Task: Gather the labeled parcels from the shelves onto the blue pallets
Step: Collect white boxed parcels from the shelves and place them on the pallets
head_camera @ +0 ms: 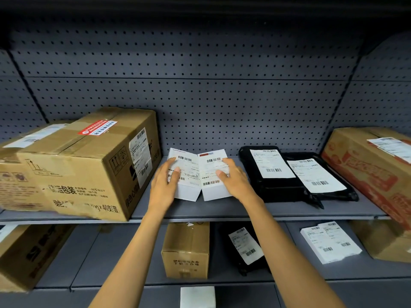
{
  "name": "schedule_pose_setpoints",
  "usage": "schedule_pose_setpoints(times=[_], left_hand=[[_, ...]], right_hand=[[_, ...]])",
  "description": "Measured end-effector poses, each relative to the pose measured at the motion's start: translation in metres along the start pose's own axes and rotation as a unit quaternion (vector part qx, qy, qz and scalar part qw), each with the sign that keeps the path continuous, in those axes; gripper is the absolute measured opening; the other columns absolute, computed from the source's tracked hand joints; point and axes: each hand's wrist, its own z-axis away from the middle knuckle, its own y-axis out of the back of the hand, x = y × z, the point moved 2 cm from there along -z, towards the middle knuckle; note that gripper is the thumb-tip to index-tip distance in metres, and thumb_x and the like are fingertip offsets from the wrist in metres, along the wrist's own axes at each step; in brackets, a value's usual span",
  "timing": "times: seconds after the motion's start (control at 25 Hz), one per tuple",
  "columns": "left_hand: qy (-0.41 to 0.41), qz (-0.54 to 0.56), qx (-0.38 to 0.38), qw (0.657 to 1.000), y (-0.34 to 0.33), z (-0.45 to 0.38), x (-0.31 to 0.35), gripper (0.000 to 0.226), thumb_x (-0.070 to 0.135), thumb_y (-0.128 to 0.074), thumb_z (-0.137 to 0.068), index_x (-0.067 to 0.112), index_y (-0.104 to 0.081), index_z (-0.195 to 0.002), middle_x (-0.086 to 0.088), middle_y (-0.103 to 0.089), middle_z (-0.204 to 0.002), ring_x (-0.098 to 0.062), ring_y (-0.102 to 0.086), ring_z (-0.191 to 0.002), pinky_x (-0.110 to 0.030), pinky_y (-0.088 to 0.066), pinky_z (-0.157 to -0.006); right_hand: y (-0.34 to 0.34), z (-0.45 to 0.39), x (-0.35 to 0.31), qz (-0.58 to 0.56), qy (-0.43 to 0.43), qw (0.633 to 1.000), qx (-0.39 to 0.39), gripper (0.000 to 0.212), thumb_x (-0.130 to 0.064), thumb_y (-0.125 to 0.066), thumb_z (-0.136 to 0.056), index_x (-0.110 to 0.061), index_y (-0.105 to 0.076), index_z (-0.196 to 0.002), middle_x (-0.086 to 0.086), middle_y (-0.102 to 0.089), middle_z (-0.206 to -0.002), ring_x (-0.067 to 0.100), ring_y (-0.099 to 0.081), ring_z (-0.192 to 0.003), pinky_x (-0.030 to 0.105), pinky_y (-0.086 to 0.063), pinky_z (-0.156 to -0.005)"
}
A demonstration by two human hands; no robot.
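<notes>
On the upper shelf (289, 210), dead centre, sit 2 small white parcels side by side and touching: the left white parcel (185, 174) and the right white parcel (214, 176), labels up. The left hand (165, 183) lies on the left one with fingers fairly straight, the right hand (231, 178) on the right one with fingers loosely spread; neither looks curled under an edge yet, so it's more a press than a grip.

My worry: 1 flat hand per parcel means either can slip off the shelf lip if dragged forward. The big cardboard box (89, 165) sits just beside the left hand, so knuckles could snag it. 2 black mailer bags (289, 187) lie near on the right, and their loose plastic might get dragged along.
</notes>
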Motion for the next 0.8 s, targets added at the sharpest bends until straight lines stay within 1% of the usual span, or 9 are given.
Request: schedule_pose_setpoints(times=[0.04, 0.16, 0.28, 0.4, 0.48, 0.52, 0.64, 0.72, 0.8], left_hand=[[0.006, 0.015, -0.001, 1.0, 0.001, 0.0, -0.002, 0.037, 0.036, -0.05, -0.106, 0.023, -0.058, -0.14, -0.003, -0.054, -0.148, -0.025, -0.049, -0.139, -0.048, -0.037, -0.117], [0.013, 0.052, 0.006, 0.999, 0.002, 0.007, 0.001, 0.027, 0.023, -0.049, -0.108, 0.02, -0.065, -0.13, -0.006, -0.056, -0.142, -0.023, -0.052, -0.133, -0.031, -0.038, -0.107], [-0.011, 0.045, 0.019, 0.999, 0.006, 0.016, 0.012, 0.029, 0.018, -0.047, -0.109, 0.016, -0.065, -0.131, -0.006, -0.052, -0.143, -0.017, -0.048, -0.132, -0.027, -0.037, -0.106], [-0.046, 0.048, 0.034, 0.997, 0.016, 0.024, 0.023, 0.031, 0.024, -0.046, -0.11, 0.016, -0.064, -0.133, -0.005, -0.048, -0.148, -0.009, -0.043, -0.134, -0.014, -0.03, -0.103], [-0.08, 0.053, 0.047, 0.994, 0.024, 0.028, 0.033, 0.033, 0.028, -0.045, -0.108, 0.017, -0.063, -0.133, -0.007, -0.048, -0.147, -0.007, -0.043, -0.133, -0.004, -0.028, -0.1], [-0.092, 0.059, 0.052, 0.993, 0.028, 0.03, 0.038, 0.032, 0.027, -0.045, -0.108, 0.017, -0.063, -0.133, -0.008, -0.048, -0.147, -0.001, -0.043, -0.131, 0.001, -0.026, -0.1], [-0.118, 0.081, 0.068, 0.987, 0.043, 0.043, 0.054, 0.03, 0.016, -0.045, -0.11, 0.016, -0.062, -0.134, -0.004, -0.046, -0.148, 0.024, -0.035, -0.126, 0.003, -0.023, -0.101], [-0.143, 0.089, 0.08, 0.982, 0.054, 0.053, 0.063, 0.031, 0.017, -0.044, -0.11, 0.016, -0.061, -0.136, -0.001, -0.044, -0.149, 0.022, -0.034, -0.131, 0.001, -0.024, -0.104], [-0.164, 0.099, 0.092, 0.977, 0.068, 0.063, 0.071, 0.033, 0.021, -0.043, -0.11, 0.016, -0.061, -0.137, -0.001, -0.045, -0.151, 0.011, -0.037, -0.137, -0.006, -0.028, -0.11]], right_hand=[[0.0, 0.002, 0.0, -0.009, -0.004, 1.0, 0.016, 0.05, -0.037, -0.049, -0.104, -0.024, -0.038, -0.151, 0.021, -0.046, -0.141, 0.04, -0.045, -0.132, 0.045, -0.036, -0.113], [0.0, 0.011, -0.001, -0.056, -0.029, 0.997, 0.05, 0.04, -0.034, -0.048, -0.104, -0.024, -0.051, -0.143, 0.017, -0.045, -0.14, 0.04, -0.04, -0.132, 0.044, -0.029, -0.117], [-0.002, 0.017, -0.004, -0.117, -0.015, 0.988, 0.104, 0.029, -0.024, -0.051, -0.103, -0.023, -0.064, -0.129, 0.015, -0.05, -0.134, 0.037, -0.047, -0.127, 0.046, -0.035, -0.114], [-0.001, 0.03, -0.014, -0.182, 0.011, 0.972, 0.147, 0.029, -0.012, -0.05, -0.103, -0.019, -0.068, -0.125, 0.013, -0.05, -0.137, 0.03, -0.049, -0.13, 0.043, -0.04, -0.113], [0.002, 0.04, -0.024, -0.206, 0.029, 0.961, 0.182, 0.031, -0.01, -0.048, -0.103, -0.019, -0.067, -0.125, 0.01, -0.049, -0.14, 0.028, -0.046, -0.132, 0.042, -0.039, -0.114], [0.003, 0.045, -0.028, -0.215, 0.042, 0.955, 0.2, 0.031, -0.009, -0.048, -0.103, -0.02, -0.067, -0.125, 0.008, -0.049, -0.14, 0.028, -0.045, -0.132, 0.041, -0.039, -0.114], [0.008, 0.064, -0.042, -0.227, 0.085, 0.94, 0.239, 0.032, -0.009, -0.047, -0.104, -0.022, -0.064, -0.127, 0.004, -0.049, -0.14, 0.026, -0.042, -0.134, 0.035, -0.035, -0.114], [0.011, 0.079, -0.051, -0.229, 0.111, 0.93, 0.265, 0.032, -0.009, -0.047, -0.104, -0.022, -0.063, -0.128, 0.003, -0.05, -0.139, 0.026, -0.042, -0.135, 0.034, -0.034, -0.115], [0.012, 0.095, -0.062, -0.234, 0.143, 0.917, 0.288, 0.03, -0.01, -0.047, -0.104, -0.022, -0.062, -0.127, 0.002, -0.052, -0.137, 0.024, -0.044, -0.134, 0.039, -0.036, -0.116]])
